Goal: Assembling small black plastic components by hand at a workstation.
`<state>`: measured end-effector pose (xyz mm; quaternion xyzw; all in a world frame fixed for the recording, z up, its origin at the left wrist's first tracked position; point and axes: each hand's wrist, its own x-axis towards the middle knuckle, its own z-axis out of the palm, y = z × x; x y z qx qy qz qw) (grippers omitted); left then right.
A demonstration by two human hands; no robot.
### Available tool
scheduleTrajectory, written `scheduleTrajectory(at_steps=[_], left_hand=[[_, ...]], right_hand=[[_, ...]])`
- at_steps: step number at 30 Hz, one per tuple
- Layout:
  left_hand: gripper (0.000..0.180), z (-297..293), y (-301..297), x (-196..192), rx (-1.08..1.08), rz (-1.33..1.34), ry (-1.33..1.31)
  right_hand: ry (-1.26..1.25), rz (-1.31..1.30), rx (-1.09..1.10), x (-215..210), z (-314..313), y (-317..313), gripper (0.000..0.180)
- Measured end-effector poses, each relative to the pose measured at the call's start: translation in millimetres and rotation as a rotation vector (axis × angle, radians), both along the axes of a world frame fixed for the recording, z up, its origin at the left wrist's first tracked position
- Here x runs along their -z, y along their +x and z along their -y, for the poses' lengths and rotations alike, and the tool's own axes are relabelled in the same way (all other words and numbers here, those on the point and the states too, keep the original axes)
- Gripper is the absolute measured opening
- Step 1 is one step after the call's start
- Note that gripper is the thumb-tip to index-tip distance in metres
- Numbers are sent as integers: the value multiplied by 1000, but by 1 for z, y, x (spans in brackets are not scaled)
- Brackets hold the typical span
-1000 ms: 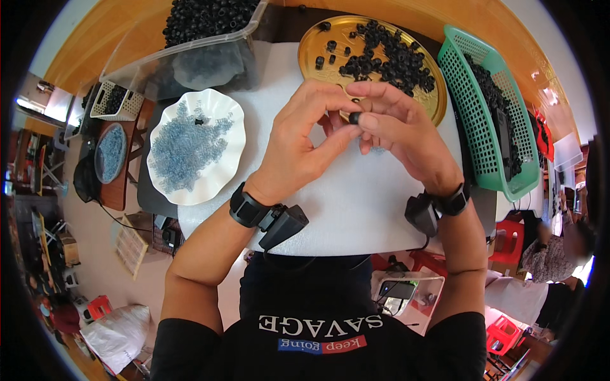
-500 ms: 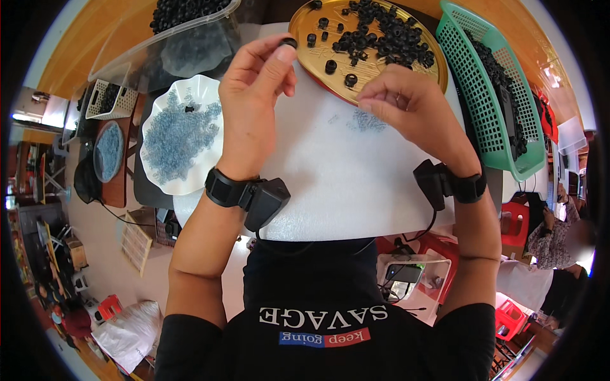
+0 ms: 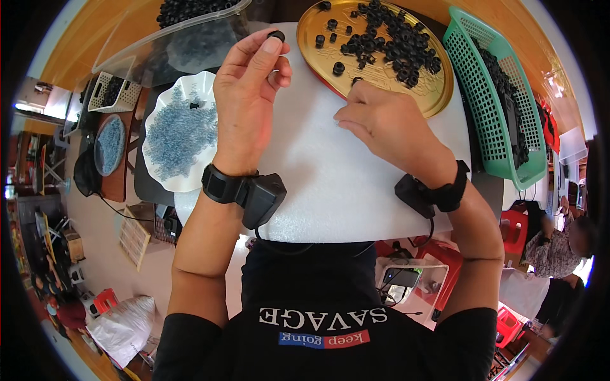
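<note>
Thumb and fingers of my left hand (image 3: 248,89) pinch a small black ring-shaped part (image 3: 276,35), held up above the white tabletop's far side. My right hand (image 3: 387,120) is closed in a pinch near the front edge of the gold tray (image 3: 318,73); anything between its fingertips is too small to make out. Loose black cylindrical parts (image 3: 406,60) lie on that tray, mostly heaped toward its right. To the left of my left forearm is a white scalloped plate (image 3: 152,120) with a pile of tiny bluish, spring-like pieces (image 3: 181,136).
A clear plastic bin (image 3: 127,57) with black parts stands at the far left. At the right is a green perforated basket (image 3: 492,120), also holding black parts. Beyond the plate are a cream basket (image 3: 98,98) and a round dish of bluish pieces (image 3: 110,146). Another person (image 3: 556,247) is at right.
My right hand has moved left and slightly nearer, away from where a small pile of bluish pieces lay on the tabletop. My left hand still holds the black ring-shaped part, now turned slightly.
</note>
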<state>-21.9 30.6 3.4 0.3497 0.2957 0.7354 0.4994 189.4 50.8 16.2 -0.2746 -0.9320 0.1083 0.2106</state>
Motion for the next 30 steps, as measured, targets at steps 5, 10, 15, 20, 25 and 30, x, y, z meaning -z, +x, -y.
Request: scheduleTrajectory(at_steps=[5, 10, 15, 20, 25, 30], left_hand=[[25, 4, 7, -1, 68, -43, -83], [24, 10, 15, -3, 274, -91, -130], [24, 13, 14, -7, 330, -134, -84], [24, 15, 22, -9, 279, -244, -52], [23, 19, 25, -6, 279, -429, -32], [22, 19, 28, -7, 237, -655, 53]], right_hand=[[141, 114, -27, 2, -1, -9, 5], [211, 159, -50, 1, 1, -13, 7], [-49, -93, -19, -9, -1, -6, 9], [-397, -381, 88, -26, -6, 13, 16], [-785, -670, 110, -41, 1, 10, 14], [-878, -703, 112, -39, 0, 14, 14]])
